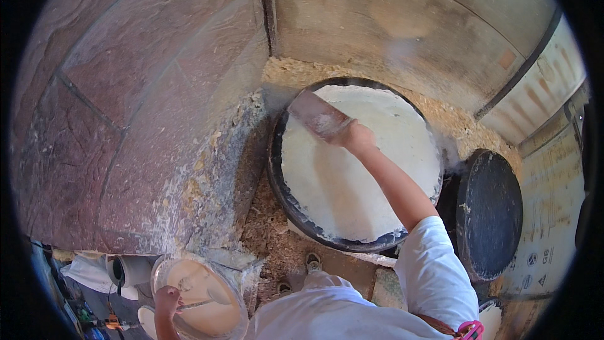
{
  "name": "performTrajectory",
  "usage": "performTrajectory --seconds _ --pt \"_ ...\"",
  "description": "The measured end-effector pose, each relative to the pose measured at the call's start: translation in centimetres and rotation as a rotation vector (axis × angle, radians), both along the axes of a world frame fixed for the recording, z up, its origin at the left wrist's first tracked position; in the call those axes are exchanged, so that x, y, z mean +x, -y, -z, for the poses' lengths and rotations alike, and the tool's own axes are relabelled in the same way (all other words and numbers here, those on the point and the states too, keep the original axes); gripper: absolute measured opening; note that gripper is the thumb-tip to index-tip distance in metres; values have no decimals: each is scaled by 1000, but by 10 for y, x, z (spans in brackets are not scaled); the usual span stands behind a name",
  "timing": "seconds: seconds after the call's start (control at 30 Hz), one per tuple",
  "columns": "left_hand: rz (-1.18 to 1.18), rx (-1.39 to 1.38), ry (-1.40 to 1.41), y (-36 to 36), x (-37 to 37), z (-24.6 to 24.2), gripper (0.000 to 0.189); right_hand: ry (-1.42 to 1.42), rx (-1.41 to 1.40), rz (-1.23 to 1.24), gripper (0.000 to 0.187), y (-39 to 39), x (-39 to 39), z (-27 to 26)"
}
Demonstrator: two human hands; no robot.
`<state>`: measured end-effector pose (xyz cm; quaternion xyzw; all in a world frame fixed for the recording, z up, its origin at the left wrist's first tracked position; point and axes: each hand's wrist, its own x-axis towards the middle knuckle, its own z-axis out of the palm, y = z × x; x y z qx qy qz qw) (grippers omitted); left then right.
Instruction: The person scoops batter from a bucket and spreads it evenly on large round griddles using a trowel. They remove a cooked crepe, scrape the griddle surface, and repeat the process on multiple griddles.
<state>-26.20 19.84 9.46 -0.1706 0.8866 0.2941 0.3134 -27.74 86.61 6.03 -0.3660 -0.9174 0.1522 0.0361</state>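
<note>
My right hand (pixel 357 137) grips a broad, flat scraper (pixel 321 114), held over the far left of a large round black griddle (pixel 277 174). A thin, pale sheet of batter (pixel 377 118) covers most of the griddle's top, with ragged edges near the rim. One darker, tan band runs down its middle. At the lower left, my left hand (pixel 169 300) is closed around the handle of a ladle (pixel 218 294). The ladle's bowl lies in a wide tub (pixel 238 288) of creamy batter (pixel 193 274).
A second round black griddle (pixel 490 215) stands tilted at the right. Crusty, batter-splashed sheeting (pixel 141 127) rises on the left, and a stained board wall (pixel 401 23) stands behind. Dried scraps (pixel 269 217) litter the floor. A smaller container (pixel 147 323) sits beside the tub.
</note>
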Motion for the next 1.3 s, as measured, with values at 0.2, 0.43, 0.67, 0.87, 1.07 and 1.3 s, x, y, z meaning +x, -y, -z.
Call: performTrajectory --seconds 0.2,0.43,0.67,0.87,1.07,1.3 --pt "-7 4 -14 1 3 1 17 123 21 214 56 -79 16 7" --pt "-25 -105 -18 4 3 -1 16 94 -36 518 47 -136 79 0" --pt "20 -58 31 15 -14 12 19 -105 -41 509 42 -198 173 38" --pt "-26 -65 8 28 -12 14 19 -30 -139 735 51 -191 214 10" --pt "112 -104 146 76 -15 18 20 -13 17 762 38 -208 179 17" --pt "-95 -19 -13 23 18 -5 17 22 -26 215 53 -150 15 -12"
